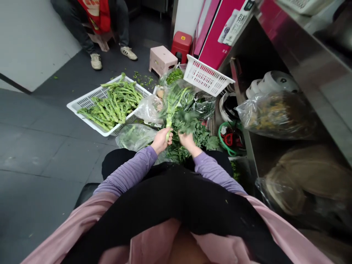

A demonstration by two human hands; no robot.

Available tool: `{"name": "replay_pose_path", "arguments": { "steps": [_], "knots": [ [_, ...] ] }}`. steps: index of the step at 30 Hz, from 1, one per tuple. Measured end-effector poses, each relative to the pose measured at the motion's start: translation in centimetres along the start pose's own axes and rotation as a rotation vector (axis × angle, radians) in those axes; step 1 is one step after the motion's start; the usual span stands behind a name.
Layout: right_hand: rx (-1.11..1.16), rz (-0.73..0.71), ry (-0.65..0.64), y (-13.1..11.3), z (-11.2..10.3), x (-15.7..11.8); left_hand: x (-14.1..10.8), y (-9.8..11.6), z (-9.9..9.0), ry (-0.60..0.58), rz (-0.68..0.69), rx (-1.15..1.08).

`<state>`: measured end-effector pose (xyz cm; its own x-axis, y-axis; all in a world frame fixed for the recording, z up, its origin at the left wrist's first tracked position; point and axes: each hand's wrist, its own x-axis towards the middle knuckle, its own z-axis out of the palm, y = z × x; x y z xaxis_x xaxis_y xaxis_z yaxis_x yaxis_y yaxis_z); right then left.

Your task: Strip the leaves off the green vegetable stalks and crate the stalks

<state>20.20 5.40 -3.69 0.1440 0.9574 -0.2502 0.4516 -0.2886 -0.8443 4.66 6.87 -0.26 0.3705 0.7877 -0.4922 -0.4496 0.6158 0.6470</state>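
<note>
My left hand (pixel 162 140) is closed round the lower end of a thick green vegetable stalk (pixel 169 119), which points away from me. My right hand (pixel 187 142), beside it, is partly blurred and closed on a green leaf (pixel 187 125), also smeared by motion. Beneath both hands lies a heap of dark leafy greens (pixel 199 134). To the left, stripped stalks (pixel 112 104) are piled in a white plastic basket (pixel 82 114). A clear plastic bag (pixel 136 135) with greens inside lies between that basket and my left forearm.
A tilted white basket (pixel 209 77) stands behind the greens, near a pink stool (pixel 163 60) and a red bin (pixel 181 44). On the right, a metal shelf (pixel 308 47) holds bagged goods (pixel 277 115). A green basket (pixel 224 141) sits below. Another person's shoes (pixel 96 61) show farther back.
</note>
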Motion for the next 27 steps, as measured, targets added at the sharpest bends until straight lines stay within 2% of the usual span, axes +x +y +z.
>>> {"name": "replay_pose_path", "arguments": {
  "steps": [3,5,7,9,11,13,14,18,19,21,24,27],
  "knots": [
    [-0.045,0.131,0.023,0.7,-2.5,1.8,-0.6,0.3,-0.5,-0.229,-0.013,-0.082],
    [-0.093,0.229,0.077,0.8,-3.9,2.6,-1.0,0.2,-0.7,-0.325,-0.054,-0.091],
    [-0.098,0.290,0.139,0.1,-4.4,2.7,-1.4,0.0,-0.9,-0.392,-0.100,-0.094],
    [0.080,0.263,0.104,-1.3,-3.9,2.3,-1.6,-0.2,-1.1,-0.441,-0.146,-0.108],
    [0.398,0.174,-0.042,-3.2,-2.8,1.6,-1.8,-0.2,-1.1,-0.470,-0.199,-0.134],
    [0.656,0.092,-0.145,-4.8,-1.6,1.0,-1.9,-0.3,-1.1,-0.470,-0.247,-0.160],
    [0.722,0.059,-0.136,-5.4,-1.1,0.8,-2.0,-0.3,-1.0,-0.453,-0.257,-0.169],
    [0.759,-0.024,0.147,-5.7,0.5,0.0,-1.9,-0.4,-1.1,-0.361,-0.241,-0.126],
    [0.762,-0.031,0.180,-5.5,0.7,-0.1,-1.9,-0.5,-1.2,-0.364,-0.241,-0.102],
    [0.771,-0.048,0.150,-5.3,0.8,-0.4,-2.0,-0.6,-1.2,-0.394,-0.241,-0.061],
    [0.678,-0.062,0.110,-5.3,0.7,-0.6,-2.4,-0.7,-1.0,-0.381,-0.203,-0.045],
    [0.422,-0.044,0.278,-5.5,0.6,-0.5,-3.0,-0.7,-0.5,-0.293,-0.129,-0.026]
  ]
}}
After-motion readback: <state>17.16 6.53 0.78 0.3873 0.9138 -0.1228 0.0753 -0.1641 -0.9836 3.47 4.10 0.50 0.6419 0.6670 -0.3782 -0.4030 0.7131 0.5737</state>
